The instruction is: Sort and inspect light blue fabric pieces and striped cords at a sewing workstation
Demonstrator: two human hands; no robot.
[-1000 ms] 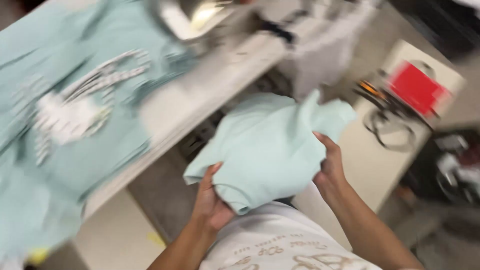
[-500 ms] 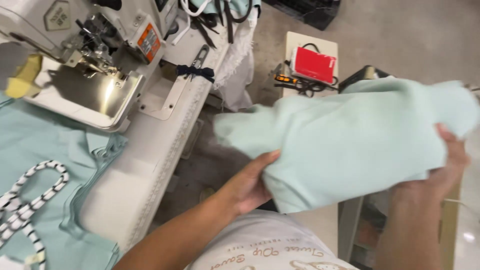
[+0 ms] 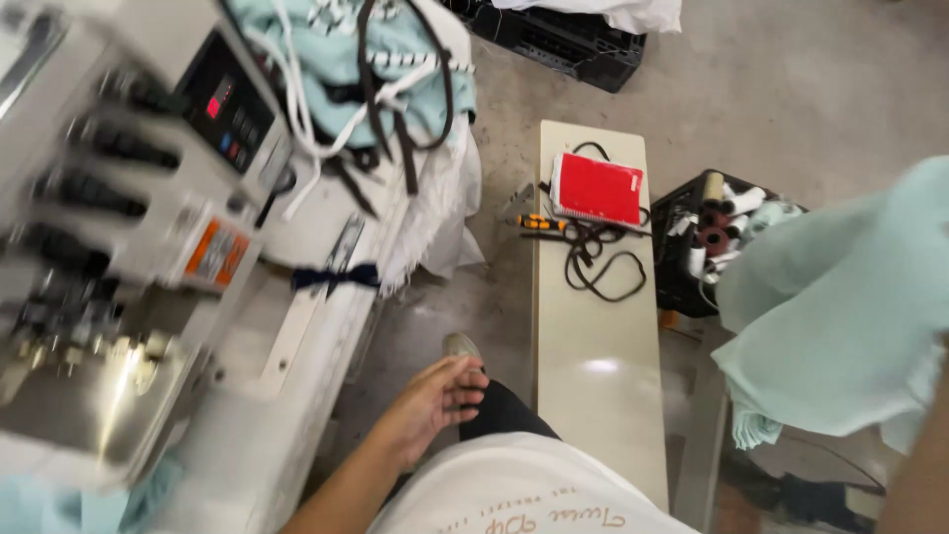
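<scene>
A mint-green garment (image 3: pixel 840 316) hangs in the air at the right edge of the view. My right forearm (image 3: pixel 917 465) rises behind it at the bottom right, and the hand itself is hidden by the cloth it carries. My left hand (image 3: pixel 435 396) hovers over my dark-trousered knee beside the sewing table, fingers spread and holding nothing. My white printed shirt (image 3: pixel 514 494) fills the bottom middle.
A white industrial sewing machine (image 3: pixel 148 198) stands at the left, with mint cloth and dark straps (image 3: pixel 395 49) piled behind it. A cream bench (image 3: pixel 593 376) carries a red notebook (image 3: pixel 598 188), a black cord (image 3: pixel 593 262) and a screwdriver (image 3: pixel 539 222). A black crate of spools (image 3: pixel 712 237) is on the floor.
My left hand has let go of the garment and dropped toward my knee. The garment has swung right in my right hand. The view has shifted toward the bench.
</scene>
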